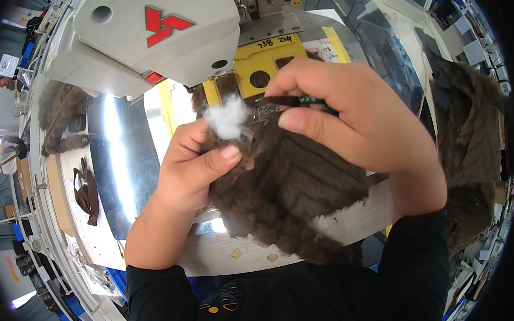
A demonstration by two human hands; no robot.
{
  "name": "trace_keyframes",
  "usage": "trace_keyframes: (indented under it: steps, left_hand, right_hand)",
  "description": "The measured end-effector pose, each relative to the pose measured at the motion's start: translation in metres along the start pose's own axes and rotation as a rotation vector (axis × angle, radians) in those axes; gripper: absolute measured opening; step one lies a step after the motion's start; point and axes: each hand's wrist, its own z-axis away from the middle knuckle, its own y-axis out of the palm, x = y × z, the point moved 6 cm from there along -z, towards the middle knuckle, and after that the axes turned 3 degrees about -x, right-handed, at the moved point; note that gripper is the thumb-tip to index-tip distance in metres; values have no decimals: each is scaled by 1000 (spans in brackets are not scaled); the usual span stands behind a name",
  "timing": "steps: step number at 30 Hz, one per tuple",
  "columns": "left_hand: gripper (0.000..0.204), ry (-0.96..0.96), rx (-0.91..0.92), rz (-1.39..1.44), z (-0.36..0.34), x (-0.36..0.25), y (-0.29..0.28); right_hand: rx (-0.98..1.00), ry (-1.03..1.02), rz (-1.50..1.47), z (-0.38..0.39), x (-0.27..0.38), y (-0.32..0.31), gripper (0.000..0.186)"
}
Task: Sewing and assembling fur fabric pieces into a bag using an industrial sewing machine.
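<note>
A piece of brown plush fur fabric [304, 169] lies across the machine table and hangs over its near edge. My left hand [192, 167] is closed on its left part, thumb on top. A loose tuft of white fluff [228, 118] sits at those fingers; whether they pinch it too is hard to see. Between thumb and forefinger, my right hand [360, 116] grips a slim dark tool with a green part [286, 101], its kind unclear. The tool's tip points left, close above pale stitched lines [267, 113] on the fabric.
A white sewing machine head [126, 45] overhangs the work at upper left. Beyond the fabric is a yellow template [265, 57] with cut-outs. More brown fur pieces [468, 142] are heaped at right, others [63, 116] at far left. A brown strap [86, 194] lies left.
</note>
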Motion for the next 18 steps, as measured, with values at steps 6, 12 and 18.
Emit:
trace_keyframes:
  steps: [6, 12, 18]
  left_hand:
    - [29, 10, -15, -76, 2, -1, -1]
    - [25, 112, -89, -253, 4, -4, 8]
    - [25, 219, -119, -419, 4, -6, 12]
  right_hand:
    - [36, -26, -45, 2, 9, 10, 20]
    - [-23, -34, 39, 5, 15, 12, 17]
    - [-59, -55, 70, 6, 17, 15, 15]
